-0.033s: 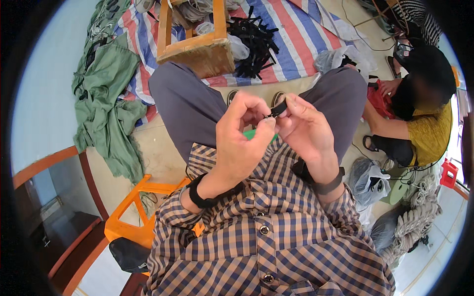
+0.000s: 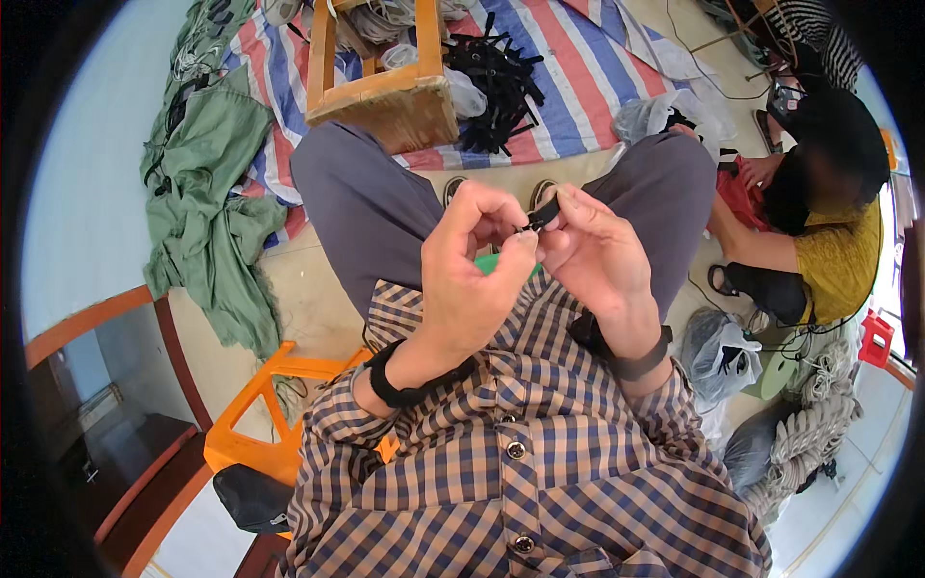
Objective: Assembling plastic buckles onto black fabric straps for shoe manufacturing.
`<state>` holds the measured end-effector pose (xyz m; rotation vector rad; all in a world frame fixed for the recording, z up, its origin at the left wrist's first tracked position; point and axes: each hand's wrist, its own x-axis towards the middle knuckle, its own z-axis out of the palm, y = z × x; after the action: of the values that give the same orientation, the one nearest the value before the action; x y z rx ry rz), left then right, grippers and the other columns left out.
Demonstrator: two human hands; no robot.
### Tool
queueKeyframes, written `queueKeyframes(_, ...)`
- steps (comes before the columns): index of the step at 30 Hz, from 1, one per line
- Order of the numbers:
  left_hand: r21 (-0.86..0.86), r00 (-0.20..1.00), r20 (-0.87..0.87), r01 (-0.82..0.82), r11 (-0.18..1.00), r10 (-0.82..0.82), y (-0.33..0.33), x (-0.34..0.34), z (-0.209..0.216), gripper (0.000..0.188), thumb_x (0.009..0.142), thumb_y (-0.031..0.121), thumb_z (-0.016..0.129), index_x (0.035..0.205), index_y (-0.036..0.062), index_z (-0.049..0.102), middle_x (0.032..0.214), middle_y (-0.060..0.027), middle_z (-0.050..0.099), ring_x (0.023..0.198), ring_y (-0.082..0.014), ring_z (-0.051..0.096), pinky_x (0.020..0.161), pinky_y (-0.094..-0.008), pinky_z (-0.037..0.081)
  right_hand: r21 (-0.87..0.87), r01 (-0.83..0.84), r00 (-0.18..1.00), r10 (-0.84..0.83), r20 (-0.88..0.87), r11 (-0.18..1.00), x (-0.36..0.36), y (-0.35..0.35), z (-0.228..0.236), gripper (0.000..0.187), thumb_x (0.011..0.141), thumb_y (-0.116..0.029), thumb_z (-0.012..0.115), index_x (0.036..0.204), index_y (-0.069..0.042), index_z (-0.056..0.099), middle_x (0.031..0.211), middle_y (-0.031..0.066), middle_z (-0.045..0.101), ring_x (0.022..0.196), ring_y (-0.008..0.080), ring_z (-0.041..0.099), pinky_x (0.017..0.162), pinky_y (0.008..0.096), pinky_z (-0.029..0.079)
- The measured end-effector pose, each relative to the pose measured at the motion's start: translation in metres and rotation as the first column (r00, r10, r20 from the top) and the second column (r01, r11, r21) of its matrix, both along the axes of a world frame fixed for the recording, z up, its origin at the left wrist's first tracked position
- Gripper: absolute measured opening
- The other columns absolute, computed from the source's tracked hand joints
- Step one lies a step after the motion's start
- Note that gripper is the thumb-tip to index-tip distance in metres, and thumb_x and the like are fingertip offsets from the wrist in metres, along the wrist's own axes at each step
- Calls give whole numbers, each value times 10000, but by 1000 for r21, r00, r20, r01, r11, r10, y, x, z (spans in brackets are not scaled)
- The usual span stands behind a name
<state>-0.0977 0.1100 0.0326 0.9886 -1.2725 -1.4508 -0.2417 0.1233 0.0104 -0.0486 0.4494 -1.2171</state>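
Note:
Above my lap, both hands meet at a short black strap with a small dark fitting at its lower end; a tiny shiny spot shows there. My right hand pinches the strap between thumb and fingers. Pressed close from the other side, my left hand has thumb and forefinger closed on the small fitting, whose exact kind is too small to tell. Something green, mostly hidden, shows beneath my hands.
A heap of black straps lies beside an overturned wooden stool on a striped sheet. Green cloth is at left, near an orange stool. At right sits another person, near plastic bags and coiled rope.

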Motion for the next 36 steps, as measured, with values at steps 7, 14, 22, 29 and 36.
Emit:
queueKeyframes(7,-131,999,-34,1,991,-6,2,-1,-4,158,761,-91,526,866,10,466,790,-23,493,691,-74,557,593,-204,442,85,-41,990,29,135,996,-2,0,1,137,885,-127,511,934,-19,581,791,75,619,701,179,584,677,309,465)
queueKeyframes(14,-94,998,-50,24,995,-29,0,-3,1,143,780,-96,517,863,10,467,824,-30,493,700,-87,553,616,-212,451,-143,6,992,-24,-125,990,-2,-1,-1,142,883,-135,526,913,-9,584,753,51,593,666,128,552,675,296,461)
queueKeyframes(22,5,994,-48,98,995,-98,-2,-1,-1,135,795,-84,489,890,11,473,851,-35,505,735,-88,554,669,-227,455,-60,1,991,-9,-131,998,-3,-1,-1,146,881,-137,527,908,-7,586,747,54,596,656,128,555,674,296,462)
queueKeyframes(29,7,997,-45,56,998,-56,-2,-4,0,179,785,-90,484,922,24,500,848,-34,499,720,-88,550,649,-228,457,-25,13,997,-14,-73,1000,-2,-3,-6,140,877,-129,526,920,-8,584,752,61,611,649,142,570,665,307,465)
queueKeyframes(36,-57,987,54,152,987,-149,-5,2,-9,162,785,-88,480,900,27,475,848,-26,490,708,-87,547,630,-223,464,-10,21,996,-22,-83,1000,0,-3,-3,131,877,-127,525,906,-12,582,747,61,609,644,140,568,647,305,458)
